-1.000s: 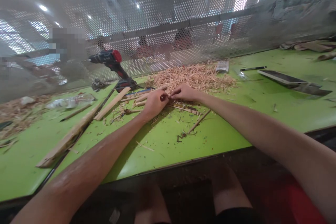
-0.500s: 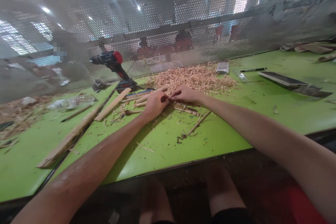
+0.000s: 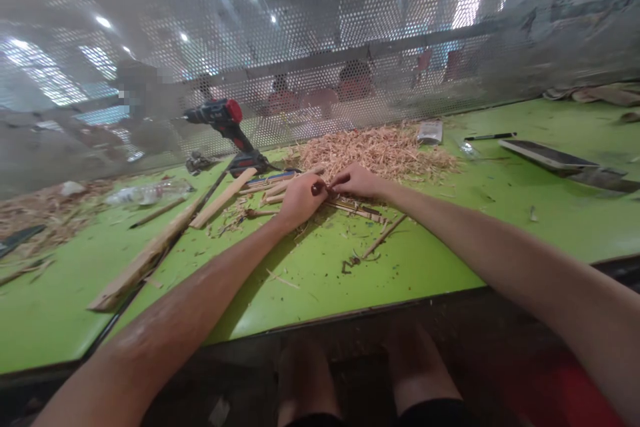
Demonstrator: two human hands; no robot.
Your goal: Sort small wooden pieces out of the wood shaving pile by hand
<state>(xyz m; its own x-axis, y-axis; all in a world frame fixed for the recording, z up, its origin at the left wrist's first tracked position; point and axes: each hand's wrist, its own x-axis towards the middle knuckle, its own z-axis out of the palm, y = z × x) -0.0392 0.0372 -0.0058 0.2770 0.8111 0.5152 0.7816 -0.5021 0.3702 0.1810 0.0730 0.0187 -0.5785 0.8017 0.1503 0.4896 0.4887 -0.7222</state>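
My left hand is closed with its fingers curled, and its fingertips meet those of my right hand in a pinch. Something small and dark shows between the fingertips, too small to name. Beneath and beside the hands lie thin wooden sticks. Behind them spreads a heap of wood shavings. A thin stick lies on the green table in front of my right wrist.
A red and black cordless drill stands behind my left hand. Long wooden strips and a plastic bottle lie left. At right are a phone-like device and a pen. A perforated metal screen rises behind.
The whole view has shifted slightly, so the things on the table appear a little further right. Both hands keep their pinch at nearly the same place over the sticks.
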